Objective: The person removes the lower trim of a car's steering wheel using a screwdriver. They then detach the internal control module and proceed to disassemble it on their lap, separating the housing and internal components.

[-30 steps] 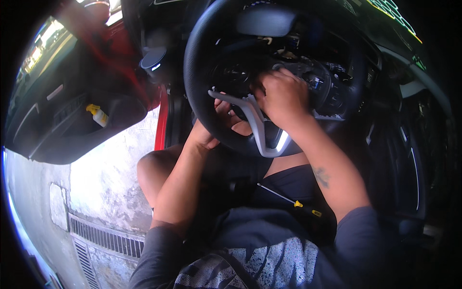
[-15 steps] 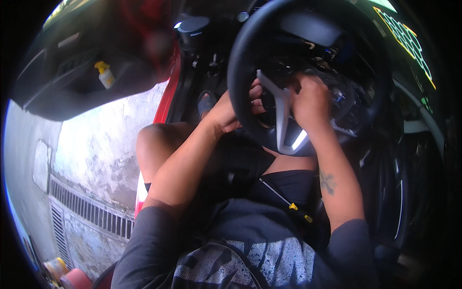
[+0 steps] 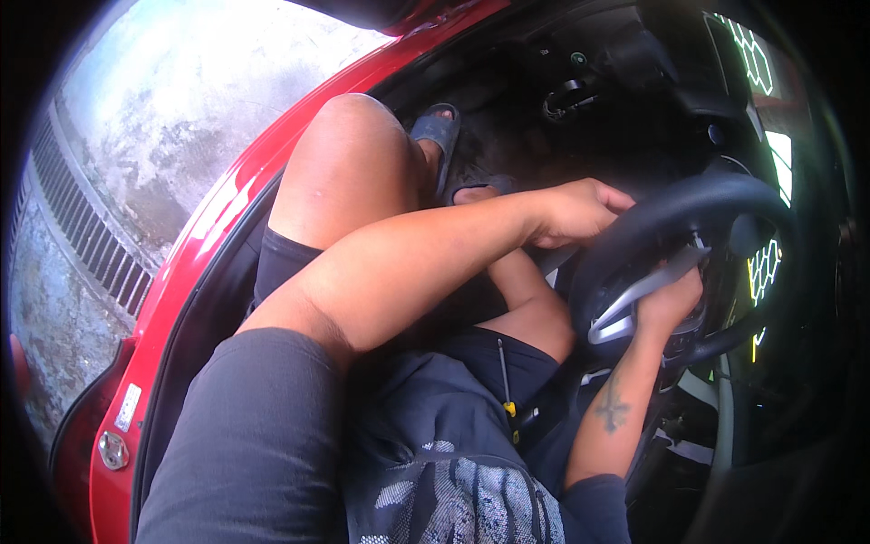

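One steering wheel (image 3: 666, 201) stood at right, the left hand (image 3: 580, 215) just beside its left rim, the right hand (image 3: 672, 297) at its silver spoke trim (image 3: 625, 306); with fingertips largely hidden, I could not tell whether either gripped anything. A screwdriver (image 3: 510, 409) lay on the near lap (image 3: 476, 354), presumably for easy reach.

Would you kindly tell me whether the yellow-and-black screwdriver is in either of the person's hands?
No, the screwdriver lies on the dark shorts, while the left hand and right hand are up by the steering wheel.
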{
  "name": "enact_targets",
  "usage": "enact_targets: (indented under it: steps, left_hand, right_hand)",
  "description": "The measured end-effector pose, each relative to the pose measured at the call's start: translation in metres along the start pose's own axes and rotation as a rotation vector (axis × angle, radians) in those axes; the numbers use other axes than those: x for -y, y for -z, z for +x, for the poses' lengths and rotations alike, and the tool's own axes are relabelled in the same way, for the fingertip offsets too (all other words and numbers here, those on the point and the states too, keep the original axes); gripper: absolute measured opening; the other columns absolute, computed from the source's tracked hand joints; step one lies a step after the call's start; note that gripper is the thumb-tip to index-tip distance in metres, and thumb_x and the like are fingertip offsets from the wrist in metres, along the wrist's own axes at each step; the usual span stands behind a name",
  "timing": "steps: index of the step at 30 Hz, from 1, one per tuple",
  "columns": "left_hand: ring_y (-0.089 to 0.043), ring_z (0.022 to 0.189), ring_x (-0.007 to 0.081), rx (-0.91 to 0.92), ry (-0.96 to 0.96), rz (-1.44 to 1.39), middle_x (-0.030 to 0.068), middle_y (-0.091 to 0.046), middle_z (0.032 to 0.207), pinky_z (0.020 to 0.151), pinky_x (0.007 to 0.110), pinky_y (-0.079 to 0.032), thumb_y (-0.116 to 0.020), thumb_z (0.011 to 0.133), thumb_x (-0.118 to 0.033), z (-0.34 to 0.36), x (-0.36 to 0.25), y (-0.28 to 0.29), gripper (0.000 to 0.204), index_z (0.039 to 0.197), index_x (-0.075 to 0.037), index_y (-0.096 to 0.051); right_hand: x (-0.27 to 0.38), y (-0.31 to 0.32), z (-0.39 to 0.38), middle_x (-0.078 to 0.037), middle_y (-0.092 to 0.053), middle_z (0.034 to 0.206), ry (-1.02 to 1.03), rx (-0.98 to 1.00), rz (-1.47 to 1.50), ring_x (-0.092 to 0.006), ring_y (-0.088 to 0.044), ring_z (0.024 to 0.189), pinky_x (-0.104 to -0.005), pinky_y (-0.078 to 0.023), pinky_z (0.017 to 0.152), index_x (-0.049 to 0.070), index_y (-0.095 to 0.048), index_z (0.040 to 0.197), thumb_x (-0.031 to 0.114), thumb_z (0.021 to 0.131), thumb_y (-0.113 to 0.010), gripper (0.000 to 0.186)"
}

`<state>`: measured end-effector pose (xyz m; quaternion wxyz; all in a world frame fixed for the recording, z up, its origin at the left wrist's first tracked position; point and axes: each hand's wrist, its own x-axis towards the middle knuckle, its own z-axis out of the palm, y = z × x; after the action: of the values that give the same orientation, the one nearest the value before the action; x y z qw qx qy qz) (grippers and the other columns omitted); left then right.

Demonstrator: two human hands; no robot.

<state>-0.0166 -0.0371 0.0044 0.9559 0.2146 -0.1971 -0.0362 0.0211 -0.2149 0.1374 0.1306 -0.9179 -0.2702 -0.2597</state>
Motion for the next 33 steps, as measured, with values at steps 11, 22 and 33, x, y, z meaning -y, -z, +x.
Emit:
enact_targets:
  steps: [11,22,33]
  left_hand:
    - [-0.076,0.104,0.0200,-0.007,0.024,-0.004,0.0121,-0.078,0.118,0.095,0.033,-0.062,-0.080,0.096,-0.010,0.005,0.001,0.006,0.042,0.136,-0.001,-0.074]
    - [-0.077,0.103,0.0214,-0.010,0.030,-0.005,0.0133,-0.078,0.118,0.096,0.035,-0.062,-0.080,0.096,-0.010,0.005,-0.003,0.005,0.039,0.134,-0.001,-0.075]
    - [-0.076,0.106,0.0226,-0.010,0.035,0.008,0.0142,-0.077,0.120,0.099,0.037,-0.061,-0.080,0.096,-0.010,0.005,-0.003,0.006,0.041,0.135,0.000,-0.073]
  right_hand:
    - [-0.004,0.000,-0.003,-0.014,-0.077,0.092,0.100,-0.003,0.004,-0.0253,-0.071,0.082,-0.0398,-0.055,0.082,-0.007,-0.074,0.106,-0.007,0.080,-0.065,0.027]
    - [-0.015,-0.001,-0.001,-0.011,-0.077,0.110,-0.013,0.056,0.038,-0.0183,-0.068,0.095,-0.0337,-0.055,0.085,-0.010,-0.073,0.120,-0.006,0.096,-0.066,0.025]
    - [-0.019,-0.004,0.002,-0.007,-0.076,0.107,-0.059,0.062,0.315,-0.0167,-0.068,0.093,-0.0317,-0.054,0.085,-0.008,-0.075,0.116,-0.006,0.094,-0.066,0.024]
